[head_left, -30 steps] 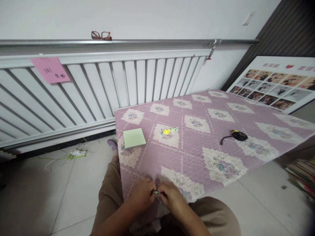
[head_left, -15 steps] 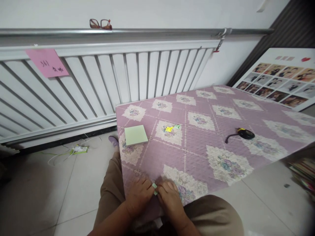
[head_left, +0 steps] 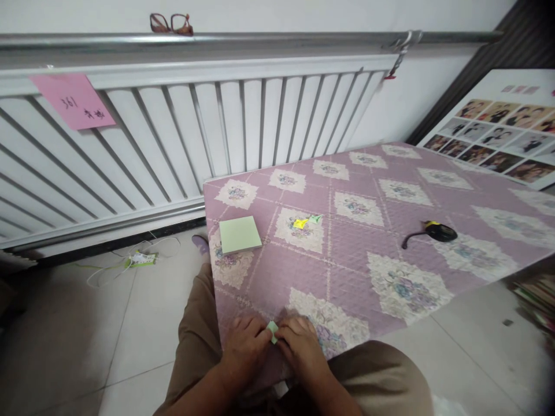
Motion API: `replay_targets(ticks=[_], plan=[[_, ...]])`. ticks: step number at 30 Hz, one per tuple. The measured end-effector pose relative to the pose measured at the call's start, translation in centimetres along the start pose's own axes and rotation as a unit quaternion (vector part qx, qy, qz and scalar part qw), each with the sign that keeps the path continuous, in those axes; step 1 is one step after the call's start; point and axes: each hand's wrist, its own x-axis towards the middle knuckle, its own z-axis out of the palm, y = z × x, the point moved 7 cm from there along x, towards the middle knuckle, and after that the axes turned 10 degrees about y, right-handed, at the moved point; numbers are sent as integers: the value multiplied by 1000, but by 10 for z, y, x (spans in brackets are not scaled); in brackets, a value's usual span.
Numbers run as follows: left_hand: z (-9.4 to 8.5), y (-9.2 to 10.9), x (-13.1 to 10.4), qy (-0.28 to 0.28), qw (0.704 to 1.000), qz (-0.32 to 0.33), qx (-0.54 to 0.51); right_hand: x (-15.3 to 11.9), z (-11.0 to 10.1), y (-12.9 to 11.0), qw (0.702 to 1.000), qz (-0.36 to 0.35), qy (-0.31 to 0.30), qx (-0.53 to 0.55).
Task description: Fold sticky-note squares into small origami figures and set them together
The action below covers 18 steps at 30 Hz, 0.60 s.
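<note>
Near the front corner of the cloth-covered table, a small folded piece of light green paper (head_left: 272,331) sits between my two hands. My left hand (head_left: 246,345) has its fingers closed on the paper's left side. From the right, my right hand (head_left: 300,343) pinches the opposite side. Beyond my left hand lies a pad of pale green square paper (head_left: 240,235). Farther in, a small yellow folded paper piece (head_left: 299,223) rests beside a small green folded paper piece (head_left: 315,219). The undersides of my fingers are hidden.
Purple floral cloth (head_left: 299,268) covers the table. A black and yellow object with a curved arm (head_left: 440,232) lies on its right part. A photo board (head_left: 498,136) leans at the back right. Behind stands a white radiator (head_left: 247,124); a power strip (head_left: 142,259) lies on the floor.
The view has shifted slightly. My fingers have moved a little around the small green paper, and more of it shows between them. The other things on the table stay in place.
</note>
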Motion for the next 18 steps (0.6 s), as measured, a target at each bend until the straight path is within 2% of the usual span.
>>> replay_targets(ticks=[8,18], plan=[[-4,-5,6,-25,994,-85,-65,2,-2,7,1000,21,-7,14],[-1,-8,3,-43,990,-103,-83,2,-5,-4,1000,11,-3,4]])
